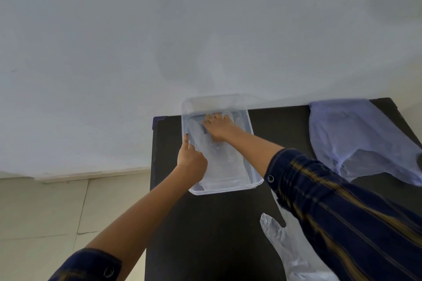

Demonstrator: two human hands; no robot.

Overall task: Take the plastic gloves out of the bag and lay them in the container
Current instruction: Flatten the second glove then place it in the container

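A clear plastic container [247,121] stands on a black table [219,223] near its far edge. Thin see-through plastic gloves [219,157] lie flat inside it. My right hand [218,128] is inside the container, palm down, fingers spread, pressing on the gloves at the far end. My left hand [190,159] rests on the container's left rim, its fingers curled and the forefinger stretched along the rim. Another plastic glove [280,242] lies on the table at the near right, partly under my right sleeve. A pale blue bag [356,137] lies flat at the far right.
A white wall rises right behind the table. Pale floor tiles [45,212] show to the left, below the table's left edge. The pale blue bag hangs over the table's right side.
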